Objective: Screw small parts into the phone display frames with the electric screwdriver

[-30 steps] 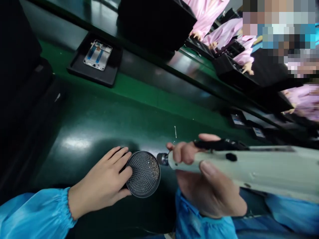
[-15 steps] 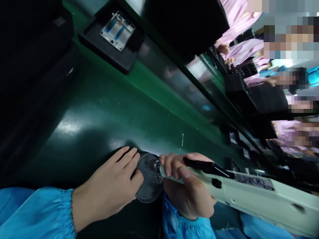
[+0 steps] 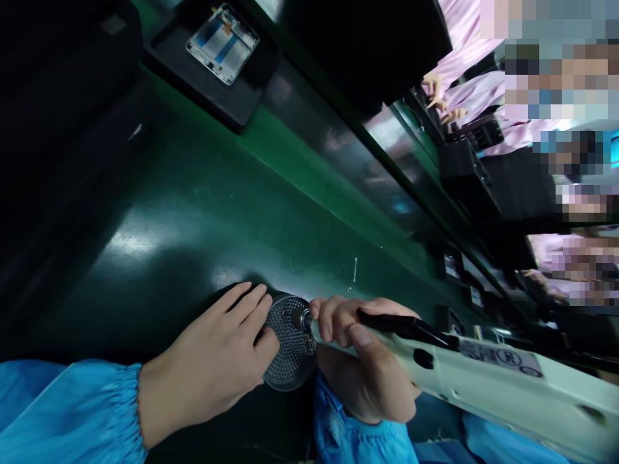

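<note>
Pale green plastic forms the long body of the power screwdriver [image 3: 522, 381], which lies firmly gripped in my right hand [image 3: 370, 370], with fingers and thumb wrapped around its narrow front end beside a black lever [image 3: 399, 322]. Its dark tip is directed leftward over the round, dark grey dish [image 3: 285, 370] with a closely pitted face; whether tip and face touch cannot be told. Tiny, glinting metal pieces [image 3: 310, 346] lie in the dish near its right edge, partly behind the tool. My left hand [image 3: 213, 364] holds the dish by its left side, one finger lapping over the rim. The dish rests on the glossy, dark green work surface [image 3: 271, 206], between my two hands, close in front of me. Elastic-cuffed, bright blue sleeves [image 3: 91, 403] cover both my forearms. Well apart, at upper left, a flat black tray [image 3: 198, 93] carries a silver rectangular frame with blue strips [image 3: 227, 48]. At upper right, co-workers' pink sleeves [image 3: 476, 93] are visible.
</note>
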Motion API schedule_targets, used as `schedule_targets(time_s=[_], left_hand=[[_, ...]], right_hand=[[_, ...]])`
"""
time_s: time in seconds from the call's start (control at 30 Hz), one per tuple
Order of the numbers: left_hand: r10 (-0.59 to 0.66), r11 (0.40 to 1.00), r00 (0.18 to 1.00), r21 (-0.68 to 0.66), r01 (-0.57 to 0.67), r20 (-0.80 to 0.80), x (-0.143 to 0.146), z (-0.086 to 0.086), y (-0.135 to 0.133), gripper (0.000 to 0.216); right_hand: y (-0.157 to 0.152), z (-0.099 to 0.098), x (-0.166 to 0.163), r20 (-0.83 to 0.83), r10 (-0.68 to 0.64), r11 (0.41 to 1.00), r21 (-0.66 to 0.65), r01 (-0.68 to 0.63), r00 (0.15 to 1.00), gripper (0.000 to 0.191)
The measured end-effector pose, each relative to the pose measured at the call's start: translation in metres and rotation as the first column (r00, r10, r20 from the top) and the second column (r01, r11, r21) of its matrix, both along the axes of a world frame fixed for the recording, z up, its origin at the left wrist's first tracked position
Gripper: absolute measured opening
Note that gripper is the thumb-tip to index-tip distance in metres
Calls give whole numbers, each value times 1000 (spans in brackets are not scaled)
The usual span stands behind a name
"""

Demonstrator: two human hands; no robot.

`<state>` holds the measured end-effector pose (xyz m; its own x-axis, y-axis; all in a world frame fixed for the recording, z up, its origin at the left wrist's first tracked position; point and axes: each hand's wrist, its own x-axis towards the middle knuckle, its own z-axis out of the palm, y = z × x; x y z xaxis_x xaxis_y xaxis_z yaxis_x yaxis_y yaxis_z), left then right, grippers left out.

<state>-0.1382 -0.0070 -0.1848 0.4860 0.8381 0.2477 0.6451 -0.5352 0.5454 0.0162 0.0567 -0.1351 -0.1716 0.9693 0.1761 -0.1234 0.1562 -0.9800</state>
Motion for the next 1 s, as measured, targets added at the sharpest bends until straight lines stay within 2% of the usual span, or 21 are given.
schedule_targets(time_s=[0.13,0.2,0.37,0.5,0.63,0.83,0.93,1.0], left_hand=[[-1,1000,1000,-2,1,-6,-1,1,1,48],[16,1000,999,-26,-15,37,-3,2,1,50],[125,992,969,-58,-115,215,-5,7,4,33],[136,991,925,-54,-125,354,-5,14,6,26],[106,994,902,-25,-105,418,-4,19,6,16],[68,995,881,37,-97,468,-6,22,6,11],[65,991,863,68,-114,502,-7,25,7,14],[81,989,844,64,-135,530,-9,29,8,16]], right_hand=[[1,-4,0,-38,-7,1000,16,8,999,24],[0,1,1,-48,-11,1000,28,12,999,28],[-7,39,6,-54,-17,1000,4,17,998,24],[-17,59,7,-82,76,996,-40,-79,994,20],[-22,59,4,-146,153,982,-84,-167,977,22],[-24,60,4,-173,162,977,-112,-183,972,23],[-22,65,6,-154,133,979,-131,-154,979,21],[-18,68,9,-173,60,990,-113,-80,983,19]])
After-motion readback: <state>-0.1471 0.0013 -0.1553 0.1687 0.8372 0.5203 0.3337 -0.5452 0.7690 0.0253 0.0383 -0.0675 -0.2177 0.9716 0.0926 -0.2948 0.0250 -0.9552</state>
